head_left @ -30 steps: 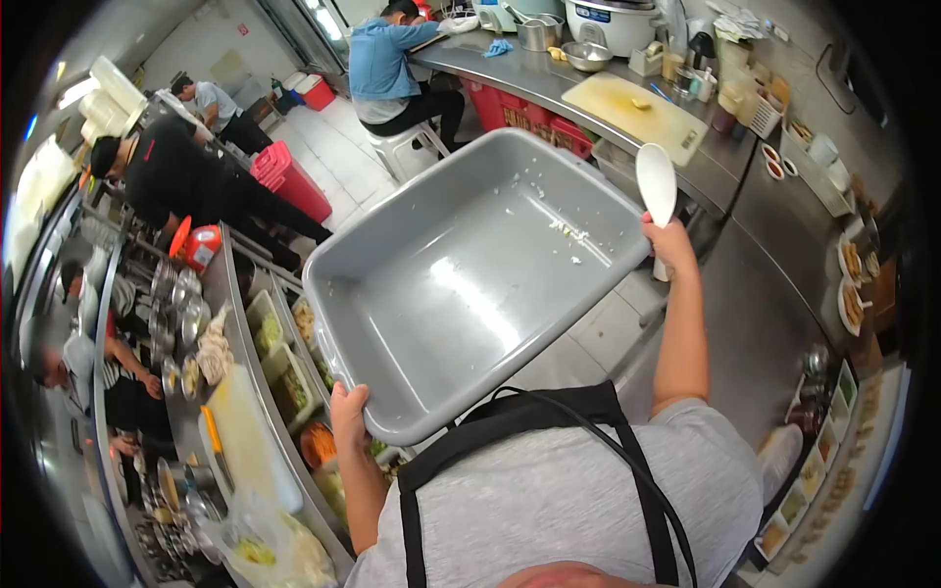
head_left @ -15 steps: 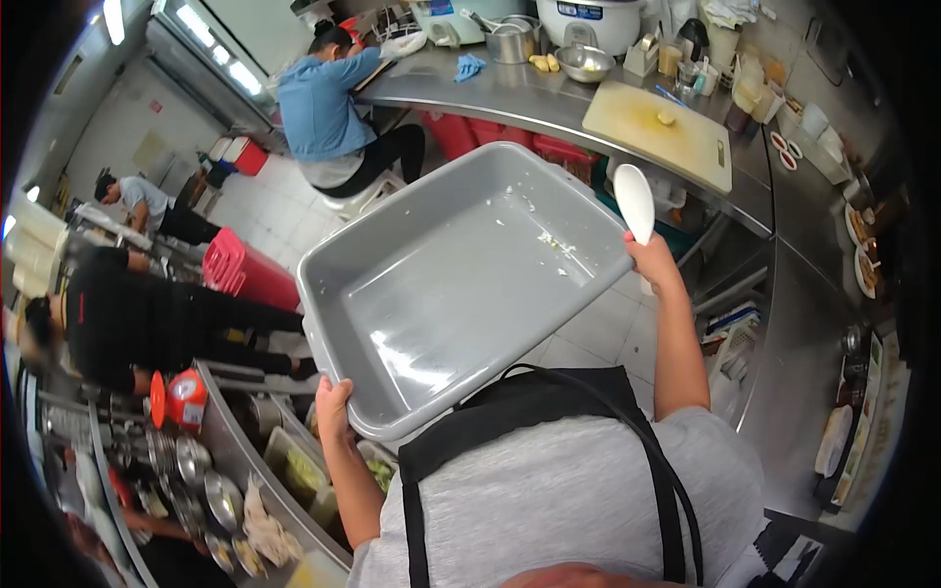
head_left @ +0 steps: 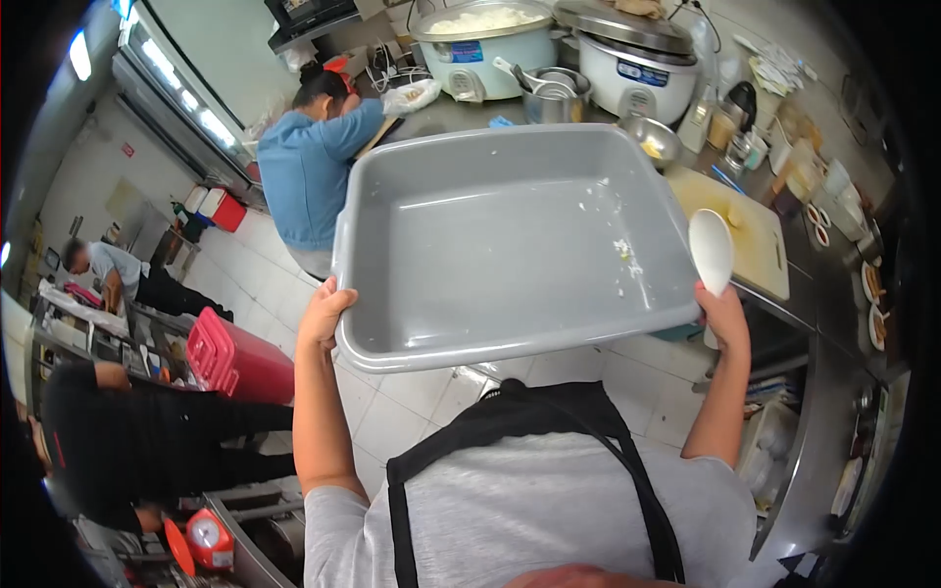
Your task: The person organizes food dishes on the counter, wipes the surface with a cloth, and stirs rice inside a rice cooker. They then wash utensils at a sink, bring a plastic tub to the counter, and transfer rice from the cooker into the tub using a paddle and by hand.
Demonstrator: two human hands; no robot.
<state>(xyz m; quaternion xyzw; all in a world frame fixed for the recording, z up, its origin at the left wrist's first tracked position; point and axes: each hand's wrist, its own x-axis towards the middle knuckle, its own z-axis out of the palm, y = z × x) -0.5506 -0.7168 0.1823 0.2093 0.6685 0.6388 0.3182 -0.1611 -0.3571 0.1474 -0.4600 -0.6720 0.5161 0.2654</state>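
I carry a large grey plastic tub in front of my chest, held level above the tiled floor. A few white rice bits stick to its inside. My left hand grips the tub's near left corner. My right hand grips the near right corner and also holds a white rice paddle, its blade pointing up beside the rim.
Ahead stands a steel counter with two big rice cookers, a steel pot, a bowl and a cutting board. A person in blue sits at it. A red crate and a person in black are at the left.
The view has swung right toward the counter. The tub has risen and come closer to the rice cookers. Both hands keep their grip on its corners.
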